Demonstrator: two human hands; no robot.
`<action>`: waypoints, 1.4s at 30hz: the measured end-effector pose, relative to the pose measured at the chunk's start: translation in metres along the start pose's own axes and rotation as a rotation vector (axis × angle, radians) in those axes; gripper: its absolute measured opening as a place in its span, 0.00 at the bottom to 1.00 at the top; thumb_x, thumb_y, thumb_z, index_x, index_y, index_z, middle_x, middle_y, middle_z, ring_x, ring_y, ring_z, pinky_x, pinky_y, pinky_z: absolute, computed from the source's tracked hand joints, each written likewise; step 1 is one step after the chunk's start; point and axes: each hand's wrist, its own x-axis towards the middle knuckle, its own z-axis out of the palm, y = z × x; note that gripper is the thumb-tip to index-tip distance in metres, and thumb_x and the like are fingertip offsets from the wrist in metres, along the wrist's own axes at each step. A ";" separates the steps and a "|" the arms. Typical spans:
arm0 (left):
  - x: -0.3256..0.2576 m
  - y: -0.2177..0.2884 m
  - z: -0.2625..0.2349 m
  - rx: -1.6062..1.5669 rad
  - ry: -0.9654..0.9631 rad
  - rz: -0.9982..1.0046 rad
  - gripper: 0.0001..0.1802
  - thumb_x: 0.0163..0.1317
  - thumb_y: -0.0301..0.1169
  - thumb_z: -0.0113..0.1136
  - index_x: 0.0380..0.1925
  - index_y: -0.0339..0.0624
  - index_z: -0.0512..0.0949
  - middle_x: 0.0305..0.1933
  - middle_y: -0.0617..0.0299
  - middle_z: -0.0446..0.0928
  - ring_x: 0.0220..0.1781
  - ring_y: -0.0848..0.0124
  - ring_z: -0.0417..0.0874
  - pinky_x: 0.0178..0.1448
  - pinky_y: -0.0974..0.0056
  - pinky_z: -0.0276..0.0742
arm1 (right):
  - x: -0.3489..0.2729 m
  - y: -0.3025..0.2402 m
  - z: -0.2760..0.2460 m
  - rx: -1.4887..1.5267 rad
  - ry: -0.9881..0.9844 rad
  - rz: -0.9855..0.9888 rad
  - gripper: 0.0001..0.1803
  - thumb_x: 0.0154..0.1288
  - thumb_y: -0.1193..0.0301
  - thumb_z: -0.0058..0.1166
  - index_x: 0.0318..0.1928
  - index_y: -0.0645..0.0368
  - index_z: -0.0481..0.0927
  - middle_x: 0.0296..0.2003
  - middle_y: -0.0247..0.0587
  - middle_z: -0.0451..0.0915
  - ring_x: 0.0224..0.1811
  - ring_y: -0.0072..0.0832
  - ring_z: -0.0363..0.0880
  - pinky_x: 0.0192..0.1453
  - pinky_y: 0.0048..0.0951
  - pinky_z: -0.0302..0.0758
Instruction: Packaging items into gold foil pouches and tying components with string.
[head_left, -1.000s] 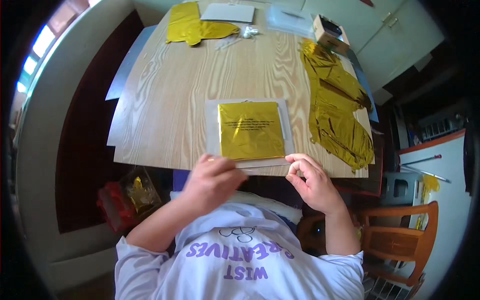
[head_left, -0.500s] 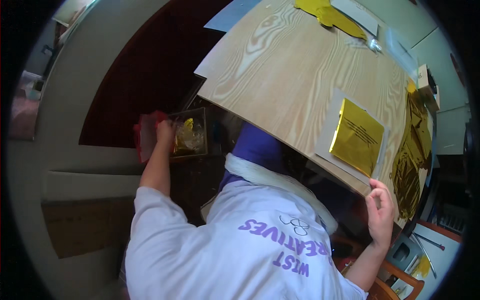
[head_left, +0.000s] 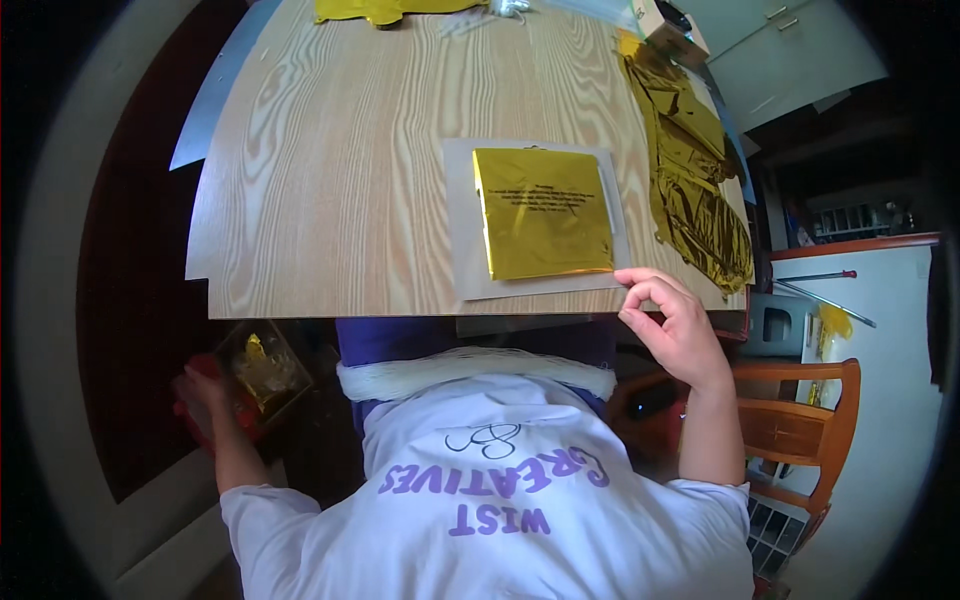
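Low on the left, beside the table, my left hand [head_left: 205, 388] is closed at a red plastic bag [head_left: 188, 412]; its fingers are dim and partly hidden. Just right of it stands a box [head_left: 300, 375] with clear plastic and crumpled gold foil [head_left: 256, 348] in it. My right hand [head_left: 682, 328] rests at the table's front edge, fingers curved but apart, holding nothing. Its index fingertip meets the near right corner of a flat, folded gold foil sheet [head_left: 545, 245] with dark print. That sheet lies on a pale backing sheet [head_left: 462, 240].
Crumpled gold foil [head_left: 690, 190] spreads along the right side of the wood-grain table [head_left: 340, 200]. More gold film [head_left: 385, 10] lies at the far edge, and a small box [head_left: 670, 32] stands at the far right. A wooden chair [head_left: 830, 430] stands to my right.
The view has turned, so the table now lies squarely ahead. My left hand stays low by the red bag and box. My right fingertips remain near the gold sheet's corner.
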 end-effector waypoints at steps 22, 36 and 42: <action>-0.021 0.111 -0.087 -0.516 -0.562 -0.477 0.15 0.57 0.38 0.63 0.36 0.36 0.80 0.33 0.52 0.82 0.32 0.59 0.83 0.39 0.57 0.78 | -0.019 0.030 -0.004 -0.015 0.109 -0.292 0.19 0.49 0.76 0.66 0.43 0.58 0.77 0.51 0.43 0.79 0.52 0.40 0.77 0.60 0.37 0.67; -0.069 0.503 -0.220 -0.557 -0.188 1.314 0.22 0.43 0.32 0.74 0.40 0.42 0.79 0.44 0.57 0.79 0.52 0.56 0.80 0.56 0.49 0.73 | -0.024 0.066 0.035 -0.518 0.363 -0.532 0.24 0.50 0.73 0.66 0.51 0.56 0.77 0.54 0.39 0.75 0.59 0.37 0.72 0.67 0.44 0.64; -0.069 0.498 -0.192 -0.787 -0.234 1.297 0.15 0.47 0.26 0.71 0.38 0.40 0.80 0.44 0.58 0.79 0.50 0.58 0.81 0.57 0.52 0.75 | -0.026 0.066 0.030 -0.439 0.376 -0.534 0.21 0.49 0.71 0.68 0.46 0.55 0.78 0.50 0.38 0.77 0.53 0.35 0.74 0.64 0.45 0.66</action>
